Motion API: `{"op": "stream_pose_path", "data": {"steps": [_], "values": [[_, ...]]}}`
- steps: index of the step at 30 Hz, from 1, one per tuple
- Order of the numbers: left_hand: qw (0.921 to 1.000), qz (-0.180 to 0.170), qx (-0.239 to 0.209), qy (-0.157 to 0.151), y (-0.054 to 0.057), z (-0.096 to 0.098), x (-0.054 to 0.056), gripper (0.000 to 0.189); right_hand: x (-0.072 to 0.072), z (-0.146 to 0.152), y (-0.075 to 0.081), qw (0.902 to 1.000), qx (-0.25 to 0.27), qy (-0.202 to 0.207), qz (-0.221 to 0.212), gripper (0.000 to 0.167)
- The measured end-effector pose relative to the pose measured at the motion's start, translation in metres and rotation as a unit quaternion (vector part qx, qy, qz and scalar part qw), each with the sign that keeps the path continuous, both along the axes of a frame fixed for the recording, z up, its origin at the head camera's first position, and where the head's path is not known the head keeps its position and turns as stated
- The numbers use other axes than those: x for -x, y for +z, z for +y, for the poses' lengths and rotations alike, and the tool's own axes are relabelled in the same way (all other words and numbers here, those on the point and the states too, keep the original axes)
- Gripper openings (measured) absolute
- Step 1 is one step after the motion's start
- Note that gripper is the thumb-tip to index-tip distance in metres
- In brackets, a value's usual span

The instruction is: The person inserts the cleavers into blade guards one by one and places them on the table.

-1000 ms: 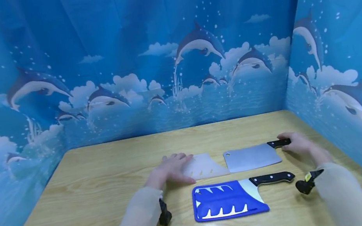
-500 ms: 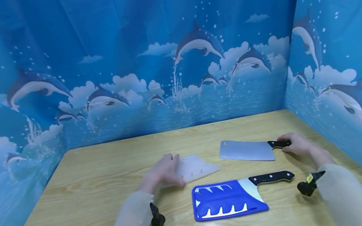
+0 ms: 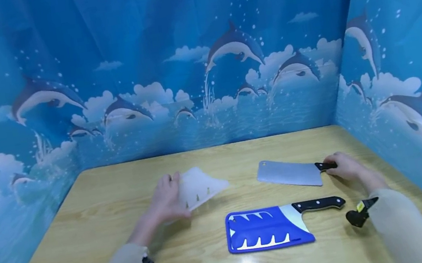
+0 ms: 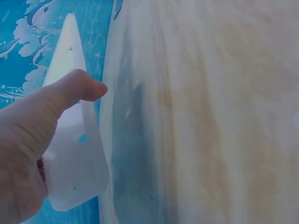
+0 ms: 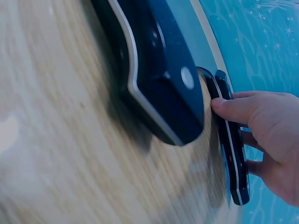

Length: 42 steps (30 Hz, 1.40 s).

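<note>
My left hand [image 3: 166, 200] holds a white translucent knife sheath [image 3: 202, 187] with small slots, thumb on its near side. In the left wrist view the sheath [image 4: 77, 163] stands tilted above the table, the thumb across it. My right hand [image 3: 348, 168] pinches the black handle [image 5: 233, 149] of a bare-bladed cleaver [image 3: 290, 174], which points left at the table's right rear. The right wrist view shows thumb and fingers on opposite sides of that handle. Nearer lies a second cleaver [image 3: 318, 204], its blade mostly inside a blue sheath with white tooth shapes [image 3: 261, 229].
The wooden table [image 3: 108, 239] ends at a dolphin-print curtain [image 3: 167, 65] at the back and right side. In the right wrist view the second cleaver's handle [image 5: 163, 79] looms close in front. Light glares off the table's front.
The white sheath, first beside the bare cleaver, has moved left with my left hand and tipped up. The cleaver in my right hand has turned slightly, its tip swinging away from me.
</note>
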<state>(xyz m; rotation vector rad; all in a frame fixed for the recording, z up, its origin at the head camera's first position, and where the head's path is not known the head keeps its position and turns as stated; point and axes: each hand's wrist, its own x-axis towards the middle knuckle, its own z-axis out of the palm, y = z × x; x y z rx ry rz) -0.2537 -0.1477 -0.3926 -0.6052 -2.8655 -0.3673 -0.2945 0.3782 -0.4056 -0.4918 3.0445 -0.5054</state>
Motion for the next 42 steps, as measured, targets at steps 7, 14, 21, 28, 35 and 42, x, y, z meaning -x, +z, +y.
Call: {"op": "stream_pose_path", "data": {"steps": [7,14,21,28,35,42], "values": [[0.9970,0.077,0.003,-0.008,0.003,-0.008,-0.012,0.104,-0.005,-0.002,0.007,0.9995,-0.024,0.016,0.008,0.021],[0.9941,0.090,0.042,-0.043,0.008,-0.004,-0.025,0.112,-0.019,-0.010,0.014,0.9997,0.008,0.014,0.018,0.023],[0.9891,0.112,0.039,-0.087,0.011,0.004,-0.032,0.111,-0.030,-0.020,0.025,0.9977,0.028,0.024,0.057,0.032],[0.9879,0.107,0.050,-0.101,0.008,0.010,-0.035,0.110,-0.041,-0.032,0.037,0.9966,0.066,0.019,0.045,0.033],[0.9880,0.090,0.069,-0.105,0.010,0.015,-0.039,0.112,-0.055,-0.050,0.048,0.9966,0.058,0.023,0.054,0.049],[0.9847,0.107,0.067,-0.120,0.008,0.017,-0.040,0.112,-0.066,-0.072,0.050,0.9944,0.044,0.043,0.086,0.048]]}}
